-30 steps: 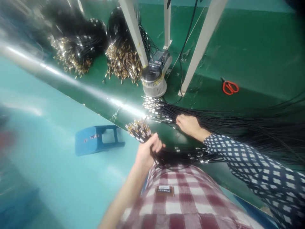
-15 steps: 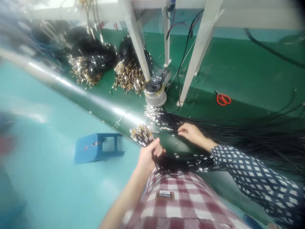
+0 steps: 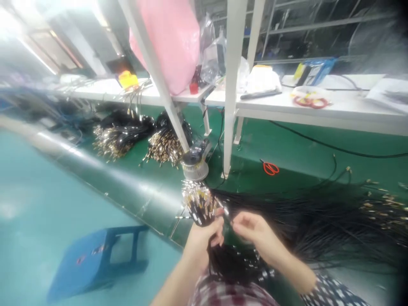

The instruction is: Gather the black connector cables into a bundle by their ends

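My left hand (image 3: 204, 240) is closed around a thick bundle of black cables (image 3: 204, 212), whose metal-tipped ends fan out above the fist. Just to its right, my right hand (image 3: 255, 233) pinches with thumb and forefinger at a single thin cable (image 3: 225, 209) with a shiny end, close beside the bundle. Many more loose black cables (image 3: 306, 216) lie spread on the green surface to the right of both hands. Below the left fist, the bundle's dark lengths hang toward the checked apron (image 3: 236, 293).
A grey round-based device (image 3: 195, 168) stands just beyond the bundle. Red-handled scissors (image 3: 270, 168) lie on the green mat. Tied cable bundles (image 3: 165, 144) sit farther left. A blue stool (image 3: 86, 263) is on the floor at left. White table legs (image 3: 230, 127) rise ahead.
The view has tilted up, bringing the white tabletop into sight. My right hand has come from the loose cables toward the left hand, a cable in its fingers. The left hand still grips the bundle.
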Action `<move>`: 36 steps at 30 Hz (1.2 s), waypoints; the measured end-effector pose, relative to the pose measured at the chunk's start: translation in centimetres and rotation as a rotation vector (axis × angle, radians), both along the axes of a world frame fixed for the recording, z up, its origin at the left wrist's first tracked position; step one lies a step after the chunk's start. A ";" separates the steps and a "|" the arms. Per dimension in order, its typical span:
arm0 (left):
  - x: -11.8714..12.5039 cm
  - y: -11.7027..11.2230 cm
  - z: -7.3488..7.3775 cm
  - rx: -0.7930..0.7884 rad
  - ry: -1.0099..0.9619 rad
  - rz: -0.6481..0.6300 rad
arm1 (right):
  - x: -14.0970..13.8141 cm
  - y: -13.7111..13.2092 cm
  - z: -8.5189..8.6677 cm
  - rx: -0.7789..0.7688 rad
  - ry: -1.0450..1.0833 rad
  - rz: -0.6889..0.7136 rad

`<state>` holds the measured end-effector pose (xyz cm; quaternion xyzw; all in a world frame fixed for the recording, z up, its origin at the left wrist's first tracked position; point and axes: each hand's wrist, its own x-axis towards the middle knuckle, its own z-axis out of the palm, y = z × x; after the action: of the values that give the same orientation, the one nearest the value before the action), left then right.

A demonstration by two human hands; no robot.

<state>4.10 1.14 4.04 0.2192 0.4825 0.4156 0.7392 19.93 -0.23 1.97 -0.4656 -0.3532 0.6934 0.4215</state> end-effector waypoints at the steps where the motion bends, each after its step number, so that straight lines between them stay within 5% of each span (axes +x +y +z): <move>1: 0.3 0.1 0.3 0.007 0.000 -0.004 | -0.3 0.0 0.5 0.000 0.035 0.002; 5: 0.7 0.3 0.7 0.018 0.010 0.035 | -0.5 -0.2 1.1 0.022 0.112 0.041; 17: 0.8 0.6 0.6 -0.002 0.013 0.100 | 0.2 0.4 1.8 0.040 -0.147 0.037; 23: 0.5 0.4 0.5 -0.006 0.031 0.025 | 0.3 -0.1 1.9 0.059 -0.209 0.034; 27: 0.3 0.3 0.3 -0.011 0.010 0.054 | 0.5 -0.1 2.3 0.069 -0.242 0.131; 32: -0.1 0.2 0.3 -0.042 0.037 0.015 | -0.5 0.4 3.0 0.373 -0.596 0.163; 36: -0.6 0.2 0.1 -0.009 0.007 -0.009 | 0.6 -0.6 1.3 0.534 -0.847 0.226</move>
<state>3.51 1.31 4.18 0.2196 0.4858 0.4093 0.7404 20.54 -0.88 3.23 -0.5407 -0.7060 0.3707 0.2680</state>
